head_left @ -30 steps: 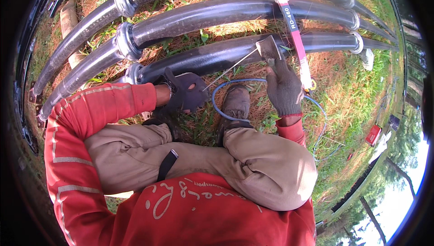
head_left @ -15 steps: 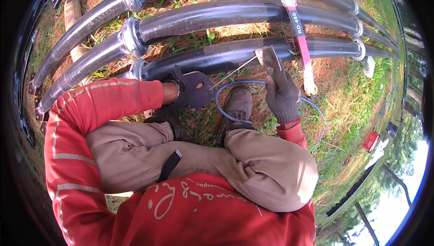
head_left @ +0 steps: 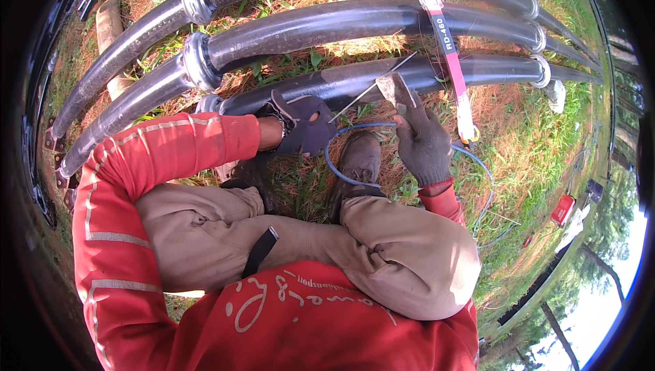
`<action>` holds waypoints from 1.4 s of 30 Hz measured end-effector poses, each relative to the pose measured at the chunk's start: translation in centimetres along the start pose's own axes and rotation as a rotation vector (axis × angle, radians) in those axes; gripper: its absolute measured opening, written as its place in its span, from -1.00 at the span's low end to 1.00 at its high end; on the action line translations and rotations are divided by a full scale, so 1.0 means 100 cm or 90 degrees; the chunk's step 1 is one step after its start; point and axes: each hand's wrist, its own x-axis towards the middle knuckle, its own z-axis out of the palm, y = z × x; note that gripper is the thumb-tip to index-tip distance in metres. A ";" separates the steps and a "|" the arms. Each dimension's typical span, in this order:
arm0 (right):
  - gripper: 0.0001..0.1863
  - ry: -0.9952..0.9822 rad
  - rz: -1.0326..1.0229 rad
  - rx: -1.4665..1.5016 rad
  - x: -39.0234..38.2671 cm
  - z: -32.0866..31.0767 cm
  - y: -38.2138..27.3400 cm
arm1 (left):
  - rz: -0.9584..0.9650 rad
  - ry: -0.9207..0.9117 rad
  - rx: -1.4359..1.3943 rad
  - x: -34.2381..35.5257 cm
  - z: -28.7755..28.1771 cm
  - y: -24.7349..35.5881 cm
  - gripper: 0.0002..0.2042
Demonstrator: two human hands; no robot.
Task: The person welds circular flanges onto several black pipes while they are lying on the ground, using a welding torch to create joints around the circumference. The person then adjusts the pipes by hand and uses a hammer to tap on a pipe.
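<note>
My left hand (head_left: 310, 125), in a dark glove with a holed back, is closed around a thin pale welding rod (head_left: 355, 104). The rod slants up and right, and its darker far end lies over the nearest black pipe (head_left: 303, 88). In a grey knit glove, my right hand (head_left: 424, 144) grips a short, wide, worn flat-bladed tool (head_left: 394, 90). The blade is tilted close beside the rod; whether they touch I cannot tell. A pink and black packet of welding rods (head_left: 452, 61), open at its upper end, leans across the pipes just right of my right hand.
Two more black pipes (head_left: 307, 33) with metal collars (head_left: 199, 63) run side by side beyond. A blue cable (head_left: 332, 159) loops around my boot (head_left: 360, 156) on grass and dry needles. At right lie a red box (head_left: 562, 210) and a pale block (head_left: 556, 97).
My left hand has moved right with the rod, whose far end now reaches past the blade. My right hand has shifted slightly left, the blade tilting a little.
</note>
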 end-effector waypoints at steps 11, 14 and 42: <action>-0.66 0.049 -0.055 0.089 0.002 0.000 -0.005 | -0.005 -0.005 -0.036 0.029 0.000 0.002 -0.71; -0.60 -0.007 -0.010 0.026 0.008 0.005 -0.010 | -0.025 -0.002 -0.064 0.019 -0.002 -0.013 -0.71; -0.45 -0.068 -0.062 0.006 0.004 -0.001 -0.011 | 0.047 0.006 -0.023 0.020 0.017 0.019 -0.75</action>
